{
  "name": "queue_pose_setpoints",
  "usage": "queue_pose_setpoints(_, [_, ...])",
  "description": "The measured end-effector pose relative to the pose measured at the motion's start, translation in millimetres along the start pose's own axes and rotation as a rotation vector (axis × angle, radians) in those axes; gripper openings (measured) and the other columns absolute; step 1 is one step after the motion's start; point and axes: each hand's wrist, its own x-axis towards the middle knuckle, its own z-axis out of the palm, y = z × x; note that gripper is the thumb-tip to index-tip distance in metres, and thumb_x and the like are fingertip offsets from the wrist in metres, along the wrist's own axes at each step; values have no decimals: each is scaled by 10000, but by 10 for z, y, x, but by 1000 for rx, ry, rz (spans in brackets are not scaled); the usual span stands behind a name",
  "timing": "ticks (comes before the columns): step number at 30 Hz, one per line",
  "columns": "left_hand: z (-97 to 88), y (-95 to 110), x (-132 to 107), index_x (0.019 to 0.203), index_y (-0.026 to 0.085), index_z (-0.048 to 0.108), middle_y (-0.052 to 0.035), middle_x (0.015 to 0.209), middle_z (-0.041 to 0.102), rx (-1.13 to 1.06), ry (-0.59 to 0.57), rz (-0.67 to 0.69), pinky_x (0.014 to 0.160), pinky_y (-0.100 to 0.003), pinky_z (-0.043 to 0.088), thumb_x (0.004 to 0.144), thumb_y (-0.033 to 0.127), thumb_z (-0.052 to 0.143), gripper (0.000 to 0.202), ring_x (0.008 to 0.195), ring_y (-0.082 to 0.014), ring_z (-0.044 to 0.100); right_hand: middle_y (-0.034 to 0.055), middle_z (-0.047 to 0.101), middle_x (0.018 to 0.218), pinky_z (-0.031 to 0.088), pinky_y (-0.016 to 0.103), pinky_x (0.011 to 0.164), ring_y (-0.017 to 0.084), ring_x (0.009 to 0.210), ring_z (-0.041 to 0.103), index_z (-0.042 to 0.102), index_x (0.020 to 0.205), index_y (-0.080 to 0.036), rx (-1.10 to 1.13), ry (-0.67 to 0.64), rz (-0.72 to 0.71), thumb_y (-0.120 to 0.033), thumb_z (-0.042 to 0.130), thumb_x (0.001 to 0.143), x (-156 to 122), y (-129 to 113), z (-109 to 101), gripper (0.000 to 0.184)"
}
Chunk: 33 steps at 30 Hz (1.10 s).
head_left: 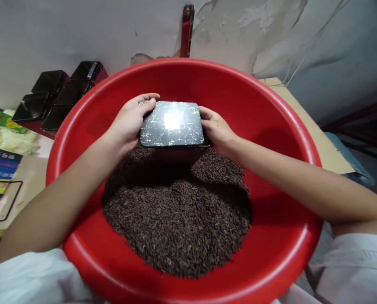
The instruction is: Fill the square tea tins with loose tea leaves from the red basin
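Nearest to the camera, a big red plastic basin (280, 253) fills most of the view, its near rim just above the person's white clothing, and it holds a broad heap of dark loose tea leaves (176, 219), dry and crumbly by the look of them, piled toward the middle and the far side. Farther in, at the back edge of that heap, a black rectangular tin (172, 124) sits with its glossy, scratched face upward and its lower part seemingly pressed into the leaves; a bright glare lies on the top. The left hand (129, 122) clasps the tin's left end, fingers curled over the far corner, and the right hand (217, 131) closes on the right end, its fingers mostly hidden behind the tin, so both hands are wrapped tight on the one thing. Judging by its sheen and hard edges, the tin is stiff sheet metal, light when empty and heavier once packed, smooth enough to slip, so the short ends, where the hands are now, look like the surest hold. Whether the tin is lidded or turned mouth-down cannot be told. Beyond the basin on the left, several more open black tins (58, 93) stand in a cluster by the wall; printed cartons (0, 162) lie at the left edge, and a peeling wall (255, 25) closes the background.
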Motion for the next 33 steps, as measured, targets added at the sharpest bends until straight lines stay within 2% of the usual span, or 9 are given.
queue_pose_setpoints(3, [14, -12, -30, 908, 143, 610, -2, 735, 545, 95, 60, -17, 591, -226, 415, 879, 111, 490, 128, 600, -105, 478, 7, 670, 985, 449, 399, 950, 196, 1005, 599, 608, 910, -193, 27, 50, 19, -316, 561, 721, -12, 8, 2, 231])
queue_pose_setpoints(7, [-12, -159, 16, 896, 166, 600, -13, 845, 574, 345, 45, 89, 799, -285, 442, 879, 175, 490, 112, 802, -157, 534, 24, 660, 1069, 440, 395, 986, 202, 1063, 584, 607, 947, -195, 121, 86, 32, -450, 502, 800, -18, 29, 13, 313])
queue_pose_setpoints(11, [-12, -299, 67, 919, 184, 607, -34, 933, 585, 522, -1, 168, 955, -360, 396, 866, 225, 488, 137, 965, -200, 530, 25, 635, 1145, 441, 393, 1000, 202, 1093, 579, 588, 1077, -205, 157, 43, 14, -466, 492, 785, -6, 38, -12, 403])
queue_pose_setpoints(15, [17, -312, 57, 905, 203, 636, -39, 992, 610, 631, -9, 285, 1010, -381, 354, 828, 268, 533, 144, 1051, -222, 513, 55, 621, 1154, 474, 429, 941, 236, 1097, 578, 530, 1228, -212, 12, -42, 31, -636, 402, 795, -37, 8, -52, 620])
queue_pose_setpoints(17, [29, -297, 43, 886, 194, 643, -40, 975, 631, 614, 0, 296, 1003, -373, 360, 822, 266, 537, 143, 1034, -218, 524, 61, 620, 1154, 496, 428, 895, 245, 1063, 588, 500, 1266, -216, -58, -61, 19, -617, 492, 761, -64, -5, -58, 645])
queue_pose_setpoints(19, [32, -287, 37, 879, 178, 641, -40, 957, 649, 561, 16, 283, 971, -352, 388, 810, 250, 554, 132, 985, -203, 548, 59, 624, 1143, 512, 411, 855, 237, 1015, 600, 487, 1275, -220, -88, -64, 10, -516, 588, 730, -84, -10, -54, 628])
queue_pose_setpoints(23, [15, -296, 61, 886, 165, 642, -34, 905, 655, 440, 72, 238, 855, -311, 447, 775, 270, 614, 155, 863, -176, 571, 45, 637, 1108, 525, 396, 835, 217, 980, 610, 505, 1237, -234, -77, -20, 9, -408, 592, 753, -91, -6, -34, 522])
queue_pose_setpoints(27, [1, -322, 106, 811, 150, 656, -31, 757, 625, 315, 106, 157, 740, -284, 468, 740, 332, 666, 195, 739, -157, 566, 59, 651, 1051, 520, 413, 868, 221, 994, 610, 549, 1151, -211, -70, -8, 0, -438, 596, 766, -70, 9, -28, 449])
queue_pose_setpoints(33, [37, -446, 130, 802, 168, 606, -31, 781, 635, 10, 102, 17, 666, -249, 492, 732, 375, 665, 226, 733, -149, 609, 66, 638, 1034, 524, 414, 852, 220, 956, 612, 588, 1079, -213, -101, 23, 42, -487, 626, 758, -35, 16, -43, 424])
